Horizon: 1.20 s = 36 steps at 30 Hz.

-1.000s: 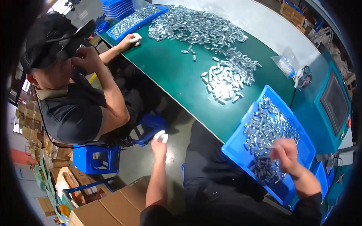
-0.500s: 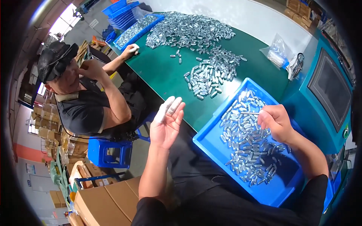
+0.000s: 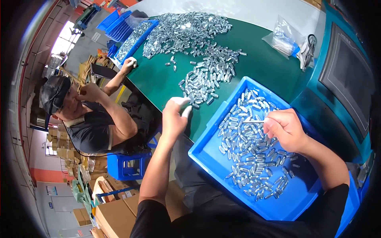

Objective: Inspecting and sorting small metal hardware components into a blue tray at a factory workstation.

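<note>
My right hand [image 3: 287, 129] is closed over the blue tray, pinching a thin metal rod [image 3: 253, 121] that points left. Beneath it, many small shiny metal cylindrical parts [image 3: 248, 152] lie in the tray [image 3: 208, 164]. White finger covers are on my left hand [image 3: 176, 115], which reaches to the near edge of a loose group of the same parts [image 3: 200, 83] on the green table. Its index finger and thumb are apart, with the fingertips beside the closest pieces. Whether they touch a piece is hard to make out.
A large heap of the parts [image 3: 186, 29] covers the back of the green table [image 3: 254, 51], beside a filled blue tray [image 3: 137, 41]. At the right stands a teal machine [image 3: 317, 99], with a plastic bag [image 3: 283, 37] near it. A co-worker [image 3: 95, 123] sits at the left.
My left hand has turned from palm up and reached forward to the parts on the table. My right hand still holds the rod over the tray. The view has shifted slightly.
</note>
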Each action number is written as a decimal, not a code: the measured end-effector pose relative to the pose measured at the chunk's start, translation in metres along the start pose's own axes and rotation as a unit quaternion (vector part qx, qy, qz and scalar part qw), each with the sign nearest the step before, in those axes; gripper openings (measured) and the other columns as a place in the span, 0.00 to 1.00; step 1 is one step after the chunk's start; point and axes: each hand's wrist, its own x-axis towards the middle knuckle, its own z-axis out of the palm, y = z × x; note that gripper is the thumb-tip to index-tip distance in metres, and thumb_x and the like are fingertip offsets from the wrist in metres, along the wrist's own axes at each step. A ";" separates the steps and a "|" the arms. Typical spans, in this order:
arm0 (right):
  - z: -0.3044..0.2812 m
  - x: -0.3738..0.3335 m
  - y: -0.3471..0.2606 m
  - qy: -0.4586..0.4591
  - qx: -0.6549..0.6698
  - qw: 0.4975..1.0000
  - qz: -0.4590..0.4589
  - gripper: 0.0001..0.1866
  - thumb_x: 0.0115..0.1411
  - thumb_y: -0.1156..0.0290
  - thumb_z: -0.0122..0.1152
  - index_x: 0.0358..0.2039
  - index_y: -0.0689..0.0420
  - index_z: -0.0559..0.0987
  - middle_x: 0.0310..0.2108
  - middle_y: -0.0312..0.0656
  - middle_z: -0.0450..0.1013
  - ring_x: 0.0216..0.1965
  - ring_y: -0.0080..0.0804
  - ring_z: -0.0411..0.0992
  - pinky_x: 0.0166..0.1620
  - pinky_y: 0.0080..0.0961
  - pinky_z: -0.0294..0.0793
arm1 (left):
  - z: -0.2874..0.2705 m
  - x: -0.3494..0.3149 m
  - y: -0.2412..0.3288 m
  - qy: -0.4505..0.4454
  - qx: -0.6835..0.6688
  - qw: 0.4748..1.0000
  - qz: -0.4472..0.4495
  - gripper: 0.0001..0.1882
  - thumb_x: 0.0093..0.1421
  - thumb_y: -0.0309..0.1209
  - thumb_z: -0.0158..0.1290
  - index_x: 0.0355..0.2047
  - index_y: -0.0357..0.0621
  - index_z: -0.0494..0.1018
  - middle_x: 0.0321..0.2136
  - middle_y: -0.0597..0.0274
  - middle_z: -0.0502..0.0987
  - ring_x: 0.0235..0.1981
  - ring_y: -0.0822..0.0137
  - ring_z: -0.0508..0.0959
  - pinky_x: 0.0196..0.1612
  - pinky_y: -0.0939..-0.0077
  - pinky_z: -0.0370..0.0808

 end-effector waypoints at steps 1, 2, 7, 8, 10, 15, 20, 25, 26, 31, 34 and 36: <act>0.000 0.001 0.000 0.001 0.000 1.000 -0.002 0.18 0.67 0.71 0.48 0.21 0.63 0.75 0.17 0.40 0.72 0.18 0.27 0.72 0.25 0.23 0.69 | 0.003 0.000 0.000 -0.031 0.048 0.998 0.008 0.14 0.50 0.21 0.63 0.39 0.44 0.80 0.37 0.54 0.77 0.40 0.53 0.77 0.42 0.67 0.75; 0.000 0.002 0.000 0.001 0.006 1.000 0.004 0.18 0.67 0.71 0.48 0.21 0.63 0.75 0.17 0.40 0.72 0.18 0.27 0.72 0.25 0.23 0.69 | 0.004 0.000 0.000 -0.048 0.058 0.997 0.028 0.15 0.49 0.21 0.64 0.39 0.44 0.80 0.37 0.54 0.76 0.41 0.53 0.77 0.43 0.66 0.75; 0.005 0.006 -0.001 -0.012 0.008 1.000 0.015 0.18 0.67 0.71 0.48 0.19 0.63 0.75 0.16 0.40 0.72 0.17 0.28 0.72 0.23 0.24 0.67 | 0.002 -0.003 -0.001 -0.062 0.044 0.997 0.002 0.10 0.49 0.24 0.64 0.34 0.46 0.80 0.36 0.56 0.75 0.42 0.53 0.74 0.44 0.63 0.73; 0.006 0.004 -0.001 -0.023 0.012 1.000 0.008 0.18 0.67 0.71 0.48 0.19 0.63 0.75 0.16 0.40 0.72 0.17 0.28 0.72 0.23 0.24 0.67 | 0.001 -0.004 0.001 -0.060 0.039 0.997 0.016 0.13 0.47 0.22 0.65 0.34 0.44 0.79 0.36 0.56 0.76 0.43 0.53 0.74 0.45 0.63 0.73; 0.005 0.001 0.001 -0.018 -0.001 1.000 0.019 0.19 0.66 0.72 0.47 0.19 0.63 0.75 0.15 0.40 0.72 0.17 0.28 0.71 0.23 0.24 0.67 | 0.006 -0.007 -0.006 -0.047 0.023 0.996 0.077 0.10 0.48 0.23 0.65 0.32 0.44 0.77 0.33 0.57 0.77 0.40 0.52 0.75 0.44 0.62 0.73; 0.007 -0.003 -0.001 -0.012 0.001 0.998 0.058 0.21 0.67 0.70 0.46 0.18 0.63 0.74 0.14 0.39 0.71 0.17 0.24 0.71 0.23 0.21 0.66 | 0.002 -0.011 0.024 -0.011 -0.076 0.997 -0.008 0.15 0.53 0.22 0.62 0.42 0.44 0.76 0.34 0.57 0.77 0.39 0.59 0.77 0.44 0.68 0.74; 0.005 -0.009 0.013 0.032 0.067 0.992 0.103 0.22 0.71 0.65 0.46 0.21 0.62 0.74 0.17 0.36 0.70 0.18 0.18 0.67 0.24 0.16 0.65 | 0.006 0.012 0.096 -0.029 -0.516 0.846 -0.131 0.16 0.65 0.27 0.54 0.53 0.42 0.73 0.37 0.69 0.76 0.41 0.74 0.75 0.49 0.78 0.72; 0.006 -0.004 0.020 0.090 0.116 0.986 0.073 0.22 0.72 0.64 0.44 0.22 0.60 0.73 0.17 0.34 0.69 0.19 0.17 0.66 0.24 0.16 0.63 | 0.038 0.016 0.125 -0.074 -0.636 0.756 -0.135 0.08 0.64 0.28 0.57 0.42 0.39 0.74 0.32 0.68 0.78 0.33 0.77 0.77 0.39 0.79 0.75; 0.005 -0.002 0.020 0.080 0.113 0.988 0.076 0.22 0.72 0.64 0.44 0.23 0.61 0.73 0.18 0.34 0.69 0.19 0.17 0.66 0.24 0.16 0.63 | 0.046 0.013 0.123 -0.094 -0.611 0.773 -0.144 0.08 0.65 0.28 0.57 0.42 0.38 0.74 0.31 0.67 0.78 0.32 0.77 0.77 0.38 0.79 0.75; 0.004 -0.003 0.016 0.048 0.056 0.993 0.093 0.22 0.71 0.64 0.46 0.22 0.61 0.74 0.17 0.35 0.70 0.18 0.17 0.65 0.24 0.16 0.63 | 0.053 0.006 0.129 -0.132 -0.638 0.745 -0.140 0.05 0.65 0.24 0.55 0.40 0.37 0.74 0.33 0.64 0.78 0.33 0.75 0.78 0.39 0.79 0.76; 0.002 -0.004 0.013 0.047 0.028 0.994 0.099 0.22 0.72 0.63 0.45 0.21 0.60 0.73 0.16 0.34 0.68 0.18 0.17 0.64 0.24 0.17 0.62 | 0.059 0.005 0.127 -0.127 -0.641 0.746 -0.128 0.05 0.65 0.22 0.54 0.42 0.37 0.74 0.34 0.63 0.79 0.34 0.74 0.79 0.41 0.78 0.76; 0.000 -0.003 0.014 0.062 0.035 0.993 0.096 0.22 0.72 0.64 0.45 0.21 0.60 0.73 0.16 0.34 0.68 0.18 0.17 0.64 0.24 0.17 0.62 | 0.055 0.005 0.126 -0.095 -0.641 0.747 -0.146 0.08 0.65 0.22 0.54 0.44 0.36 0.74 0.36 0.61 0.80 0.37 0.73 0.79 0.43 0.77 0.77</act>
